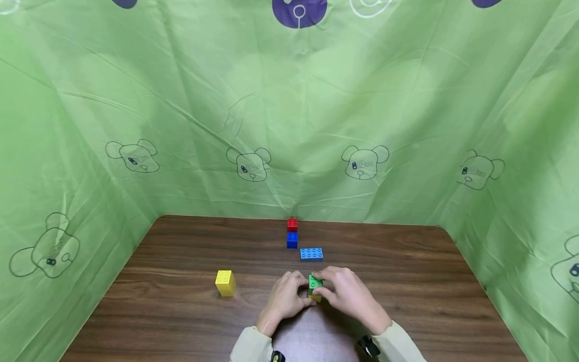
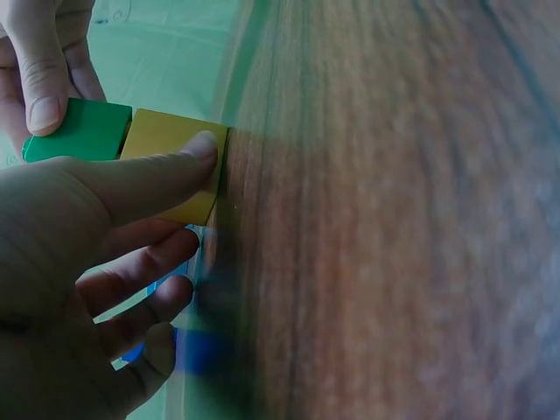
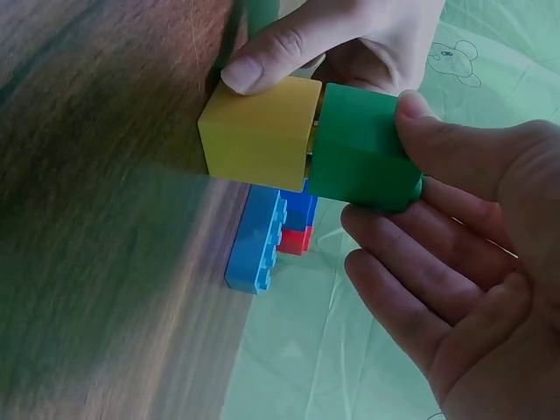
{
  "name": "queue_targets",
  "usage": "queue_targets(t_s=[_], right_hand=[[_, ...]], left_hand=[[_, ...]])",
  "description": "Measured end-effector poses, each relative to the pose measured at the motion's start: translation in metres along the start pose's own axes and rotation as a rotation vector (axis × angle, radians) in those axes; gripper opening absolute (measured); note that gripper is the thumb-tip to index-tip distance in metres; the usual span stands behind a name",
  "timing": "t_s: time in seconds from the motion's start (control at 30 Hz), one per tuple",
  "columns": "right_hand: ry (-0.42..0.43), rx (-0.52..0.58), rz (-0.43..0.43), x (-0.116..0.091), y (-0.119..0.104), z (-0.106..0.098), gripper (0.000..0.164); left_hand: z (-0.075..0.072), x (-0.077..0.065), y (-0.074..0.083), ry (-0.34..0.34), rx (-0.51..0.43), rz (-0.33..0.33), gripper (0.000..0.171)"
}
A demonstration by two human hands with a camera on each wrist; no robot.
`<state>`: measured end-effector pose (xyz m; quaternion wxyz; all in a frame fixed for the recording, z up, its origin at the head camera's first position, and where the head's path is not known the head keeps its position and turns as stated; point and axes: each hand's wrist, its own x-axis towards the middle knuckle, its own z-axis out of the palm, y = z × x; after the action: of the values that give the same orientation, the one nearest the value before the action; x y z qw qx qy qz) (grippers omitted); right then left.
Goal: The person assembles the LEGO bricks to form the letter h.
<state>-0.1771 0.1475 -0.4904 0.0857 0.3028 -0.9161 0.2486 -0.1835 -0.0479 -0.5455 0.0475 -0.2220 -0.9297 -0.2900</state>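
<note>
My left hand (image 1: 285, 297) grips a yellow brick (image 3: 258, 140) that stands on the wooden table, its thumb along the near side. With thumb and fingers my right hand (image 1: 347, 292) pinches a green brick (image 1: 315, 283) directly above the yellow one. In the right wrist view a narrow gap shows between the two bricks, with the yellow brick's studs visible in it. Both wrist views show the bricks lined up. The far side of the yellow brick is hidden by the left fingers in the left wrist view.
Beyond the hands lies a light blue eight-stud brick (image 1: 311, 254). Farther back are a dark blue brick (image 1: 292, 241) and a red brick (image 1: 292, 224). A tall yellow block (image 1: 225, 284) stands to the left. Green cloth (image 1: 307, 191) surrounds the table's back and sides.
</note>
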Motion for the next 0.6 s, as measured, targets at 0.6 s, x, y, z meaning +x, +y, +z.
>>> queue_targets(t_s=[0.6], right_hand=[[0.052,-0.084,0.039,0.0032,-0.0074,0.0014,0.028]], left_hand=[[0.0008,0.0007,-0.0008,0.002,-0.002,-0.005,0.032]])
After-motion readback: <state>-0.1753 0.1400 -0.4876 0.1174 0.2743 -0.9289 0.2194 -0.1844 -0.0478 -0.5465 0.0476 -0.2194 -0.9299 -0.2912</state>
